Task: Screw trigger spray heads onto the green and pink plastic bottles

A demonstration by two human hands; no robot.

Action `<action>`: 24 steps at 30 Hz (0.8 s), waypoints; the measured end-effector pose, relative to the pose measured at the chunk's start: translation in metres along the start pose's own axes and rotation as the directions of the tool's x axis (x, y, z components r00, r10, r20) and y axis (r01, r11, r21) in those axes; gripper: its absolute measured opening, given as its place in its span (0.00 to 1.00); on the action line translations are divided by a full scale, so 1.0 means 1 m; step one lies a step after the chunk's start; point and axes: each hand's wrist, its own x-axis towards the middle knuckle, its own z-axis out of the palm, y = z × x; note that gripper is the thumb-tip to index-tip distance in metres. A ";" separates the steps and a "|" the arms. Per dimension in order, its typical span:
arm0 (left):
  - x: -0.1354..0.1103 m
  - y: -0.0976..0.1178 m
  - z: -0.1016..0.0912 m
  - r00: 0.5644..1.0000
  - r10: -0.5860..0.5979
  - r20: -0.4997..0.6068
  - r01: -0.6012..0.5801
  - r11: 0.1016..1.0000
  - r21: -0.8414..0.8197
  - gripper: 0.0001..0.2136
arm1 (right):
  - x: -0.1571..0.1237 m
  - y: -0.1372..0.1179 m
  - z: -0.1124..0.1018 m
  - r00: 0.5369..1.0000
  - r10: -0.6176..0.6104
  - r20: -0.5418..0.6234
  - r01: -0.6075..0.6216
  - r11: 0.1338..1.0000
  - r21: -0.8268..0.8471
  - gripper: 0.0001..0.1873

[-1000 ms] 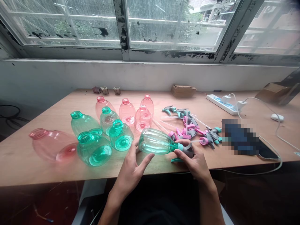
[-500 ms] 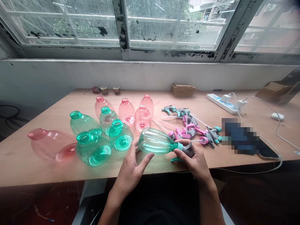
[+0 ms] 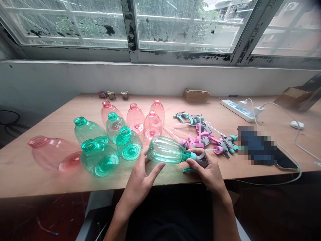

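A clear green spray bottle (image 3: 167, 150) lies on its side in the air above the table's front edge, base to the left. My left hand (image 3: 143, 172) cradles its base end, fingers behind it and thumb raised off the front. At the neck, my right hand (image 3: 207, 169) is closed around the grey and teal trigger head (image 3: 200, 160), thumb by the teal collar. The teal trigger points down and left. Close to my left hand stands a green bottle without a head (image 3: 130, 147). Several loose pink, grey and teal trigger heads (image 3: 200, 138) lie beyond my right hand.
Several open green bottles (image 3: 100, 160) and pink bottles (image 3: 55, 155) stand on the left of the wooden table (image 3: 57, 187). To the right are a partly blurred-out phone (image 3: 286, 160), a white power strip (image 3: 237, 110) with cables, and a mouse (image 3: 297, 125). A cardboard box (image 3: 197, 96) sits at the back.
Both hands and the spray bottle stay almost where they were. The view has shifted very slightly; nothing else visibly moved.
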 end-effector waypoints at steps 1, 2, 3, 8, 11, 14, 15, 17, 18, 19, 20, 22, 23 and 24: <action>0.000 0.000 0.000 1.000 0.000 0.002 0.000 1.000 -0.002 0.28 | 0.000 0.000 0.000 1.000 0.007 0.002 -0.007 1.000 0.006 0.21; 0.000 0.000 0.000 1.000 -0.001 0.005 0.001 1.000 -0.004 0.28 | -0.001 -0.001 0.000 1.000 0.014 0.004 -0.014 1.000 0.010 0.22; 0.001 0.000 0.000 1.000 -0.004 0.009 0.004 1.000 -0.007 0.28 | -0.001 -0.001 0.000 1.000 0.019 0.006 -0.019 1.000 0.009 0.22; 0.001 -0.001 0.000 1.000 -0.009 0.012 0.009 1.000 -0.011 0.28 | 0.000 -0.002 0.000 1.000 0.020 0.005 -0.020 1.000 -0.006 0.22; 0.000 -0.001 0.000 1.000 -0.011 0.016 0.011 1.000 -0.011 0.28 | 0.000 -0.002 -0.001 1.000 0.007 0.001 -0.007 1.000 -0.012 0.22; 0.001 -0.001 0.000 1.000 -0.015 0.016 0.015 1.000 -0.008 0.28 | 0.000 -0.003 0.000 1.000 0.014 -0.005 -0.014 1.000 -0.011 0.22; 0.001 -0.001 0.000 1.000 -0.016 0.016 0.016 1.000 -0.007 0.28 | -0.001 -0.003 0.000 1.000 0.021 -0.005 -0.021 1.000 -0.006 0.22; 0.001 -0.001 0.000 1.000 -0.013 0.017 0.014 1.000 -0.007 0.28 | -0.001 -0.003 0.001 0.999 0.037 -0.005 -0.036 0.999 0.010 0.24; 0.001 -0.001 0.000 1.000 -0.011 0.017 0.011 1.000 -0.006 0.28 | -0.001 -0.004 0.001 0.999 0.042 -0.005 -0.042 0.999 0.016 0.24; 0.001 -0.001 0.000 1.000 -0.008 0.017 0.008 1.000 -0.006 0.28 | -0.001 -0.004 0.001 0.999 0.042 -0.007 -0.042 0.999 0.018 0.24; 0.001 -0.001 0.000 1.000 -0.007 0.017 0.007 1.000 -0.004 0.28 | -0.001 -0.004 0.002 0.999 0.039 -0.008 -0.039 0.999 0.014 0.24; 0.000 -0.001 0.000 1.000 -0.008 0.014 0.008 1.000 0.000 0.28 | -0.001 -0.005 0.002 0.999 0.029 -0.013 -0.029 1.000 0.001 0.24; 0.000 -0.001 0.000 1.000 -0.009 0.014 0.009 1.000 0.000 0.28 | -0.001 -0.005 0.002 1.000 0.027 -0.011 -0.027 1.000 -0.001 0.23; 0.000 -0.001 0.000 1.000 -0.010 0.014 0.010 1.000 -0.002 0.28 | -0.001 -0.005 0.002 1.000 0.027 -0.011 -0.027 1.000 0.003 0.23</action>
